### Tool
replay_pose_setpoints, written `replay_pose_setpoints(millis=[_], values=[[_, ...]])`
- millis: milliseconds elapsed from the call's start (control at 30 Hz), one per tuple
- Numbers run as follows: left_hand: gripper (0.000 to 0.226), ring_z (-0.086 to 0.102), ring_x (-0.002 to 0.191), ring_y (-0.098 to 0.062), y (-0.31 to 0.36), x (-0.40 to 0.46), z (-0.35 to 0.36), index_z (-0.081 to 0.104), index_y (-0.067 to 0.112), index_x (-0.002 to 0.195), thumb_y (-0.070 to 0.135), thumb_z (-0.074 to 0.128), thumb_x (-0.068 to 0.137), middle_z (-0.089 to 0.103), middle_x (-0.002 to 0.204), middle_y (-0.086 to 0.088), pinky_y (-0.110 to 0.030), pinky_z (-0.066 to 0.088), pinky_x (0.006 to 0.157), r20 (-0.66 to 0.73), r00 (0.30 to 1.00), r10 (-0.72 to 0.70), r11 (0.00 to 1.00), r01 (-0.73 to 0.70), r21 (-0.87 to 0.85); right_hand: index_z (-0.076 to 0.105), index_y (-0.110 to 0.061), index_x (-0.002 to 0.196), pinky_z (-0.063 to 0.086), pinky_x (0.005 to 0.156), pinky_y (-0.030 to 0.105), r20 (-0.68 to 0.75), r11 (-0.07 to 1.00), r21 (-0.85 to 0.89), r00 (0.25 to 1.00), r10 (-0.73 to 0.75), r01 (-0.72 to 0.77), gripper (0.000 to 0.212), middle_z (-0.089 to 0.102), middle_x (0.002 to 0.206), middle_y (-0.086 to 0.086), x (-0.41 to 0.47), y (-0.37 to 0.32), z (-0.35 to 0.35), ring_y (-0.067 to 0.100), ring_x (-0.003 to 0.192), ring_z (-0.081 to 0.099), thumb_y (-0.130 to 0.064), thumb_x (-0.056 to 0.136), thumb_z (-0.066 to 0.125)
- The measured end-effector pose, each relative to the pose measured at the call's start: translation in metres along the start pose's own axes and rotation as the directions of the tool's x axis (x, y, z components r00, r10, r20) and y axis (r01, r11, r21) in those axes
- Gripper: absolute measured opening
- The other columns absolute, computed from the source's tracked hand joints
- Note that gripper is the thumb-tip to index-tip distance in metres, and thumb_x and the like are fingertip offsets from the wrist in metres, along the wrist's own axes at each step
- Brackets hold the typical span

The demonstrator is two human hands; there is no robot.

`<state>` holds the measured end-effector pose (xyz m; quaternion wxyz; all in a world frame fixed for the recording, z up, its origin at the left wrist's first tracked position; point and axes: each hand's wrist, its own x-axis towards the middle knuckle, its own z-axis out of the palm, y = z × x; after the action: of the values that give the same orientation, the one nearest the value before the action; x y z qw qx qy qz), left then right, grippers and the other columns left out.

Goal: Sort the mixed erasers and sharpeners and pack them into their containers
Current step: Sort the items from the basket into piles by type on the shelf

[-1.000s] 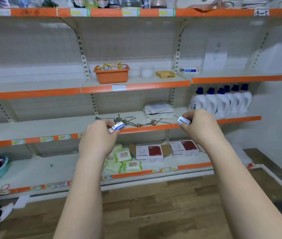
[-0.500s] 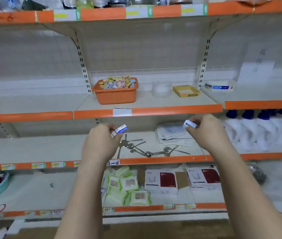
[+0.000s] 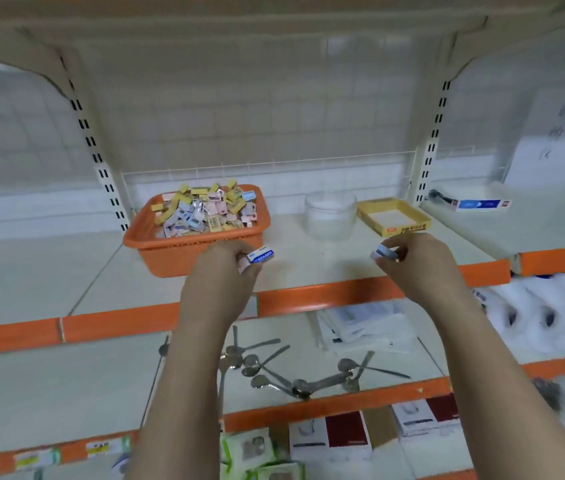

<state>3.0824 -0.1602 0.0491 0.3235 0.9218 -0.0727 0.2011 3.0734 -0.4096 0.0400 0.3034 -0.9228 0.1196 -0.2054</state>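
Both hands are raised side by side in front of a shop shelf with an orange front edge [image 3: 326, 296], each occupied. The left hand [image 3: 220, 282] pinches a small white-and-blue eraser [image 3: 261, 255], its sleeve printed ERASER, at the fingertips; the eraser points up and to the right, away from the palm. The right hand [image 3: 419, 265] grips a second small block, pale blue and white [image 3: 383, 253], between thumb and curled fingers; whether it is an eraser or a sharpener cannot be told. Just beyond the left hand, touching distance from its knuckles, stands an orange basket [image 3: 170, 252] heaped with mixed small stationery pieces [image 3: 205, 211] in yellow, pink and pale blue. Beyond the gap between the hands sits a clear round tub [image 3: 330, 214]. Just beyond the right hand lies a shallow yellow tray-box [image 3: 409, 227], its white floor showing. Below the forearms, on the next shelf down, a scatter of metal spoons [image 3: 274, 372] lies beside a stack of white packets [image 3: 360, 327].
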Motion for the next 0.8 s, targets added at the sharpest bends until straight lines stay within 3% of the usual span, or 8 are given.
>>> replay_pose_setpoints(millis=[133,233,333,400,500,667,800], values=[[0.023,0.057,0.093,-0.019,-0.002,0.04,0.024,0.066,0.016,0.108,0.025,0.065,0.087,0.062,0.101,-0.002,-0.029,0.043,0.071,0.023,0.999,0.029,1.0,-0.029,0.01,0.069,-0.013,0.098,0.033,0.052,0.023,-0.007,0.999,0.019,1.0,-0.029,0.029,0.018,0.048,0.063,-0.007,0.038,0.007,0.017,0.011,0.057,0.045,-0.026,0.087,0.064],[0.025,0.055,0.094,-0.017,-0.001,0.06,0.037,0.065,0.017,0.111,0.023,0.063,0.087,0.061,0.105,-0.002,-0.028,0.042,0.073,0.028,0.999,0.019,1.0,-0.019,-0.002,0.069,-0.007,0.087,0.031,0.051,0.02,0.003,0.997,0.024,0.997,-0.078,0.078,0.016,0.05,0.064,0.002,0.063,0.013,0.032,0.016,0.062,0.045,-0.023,0.084,0.067],[0.025,0.053,0.089,-0.014,0.003,0.077,0.05,0.066,0.017,0.111,0.022,0.063,0.087,0.061,0.104,-0.001,-0.025,0.037,0.07,0.014,1.0,0.027,0.999,-0.027,0.018,0.07,-0.009,0.08,0.035,0.057,0.027,0.085,0.989,0.07,0.987,-0.135,0.129,0.013,0.059,0.066,0.003,0.089,0.018,0.05,0.017,0.064,0.052,-0.021,0.083,0.068],[0.024,0.054,0.087,-0.016,0.006,0.085,0.058,0.067,0.016,0.109,0.022,0.063,0.086,0.062,0.098,-0.002,-0.025,0.035,0.068,-0.012,0.999,0.037,0.998,-0.036,0.046,0.07,-0.011,0.077,0.034,0.055,0.02,0.154,0.981,0.083,0.97,-0.188,0.177,0.013,0.063,0.07,0.003,0.106,0.023,0.063,0.013,0.064,0.053,-0.022,0.083,0.068],[0.023,0.05,0.081,-0.014,0.014,0.09,0.069,0.067,0.014,0.107,0.019,0.064,0.085,0.061,0.094,-0.001,-0.026,0.035,0.067,-0.062,0.998,-0.006,0.997,0.01,0.07,0.064,-0.018,0.064,0.035,0.052,0.012,0.295,0.966,0.097,0.92,-0.257,0.239,0.02,0.055,0.061,-0.004,0.126,0.032,0.082,0.006,0.057,0.047,-0.023,0.083,0.067],[0.019,0.051,0.081,-0.014,0.03,0.089,0.089,0.068,0.015,0.102,0.018,0.065,0.084,0.06,0.092,0.001,-0.025,0.033,0.067,-0.128,0.988,-0.085,0.991,0.097,0.094,0.072,-0.014,0.088,0.035,0.058,0.008,0.448,0.946,0.138,0.834,-0.322,0.292,0.012,0.061,0.083,-0.006,0.145,0.046,0.097,0.007,0.077,0.053,-0.024,0.083,0.067],[0.02,0.057,0.087,-0.021,0.042,0.084,0.096,0.068,0.012,0.103,0.019,0.066,0.083,0.06,0.092,-0.002,-0.033,0.046,0.075,-0.176,0.976,-0.13,0.984,0.149,0.1,0.071,-0.019,0.085,0.036,0.066,0.015,0.499,0.937,0.171,0.794,-0.348,0.304,0.008,0.066,0.091,-0.006,0.151,0.052,0.103,0.008,0.085,0.057,-0.025,0.082,0.067]])
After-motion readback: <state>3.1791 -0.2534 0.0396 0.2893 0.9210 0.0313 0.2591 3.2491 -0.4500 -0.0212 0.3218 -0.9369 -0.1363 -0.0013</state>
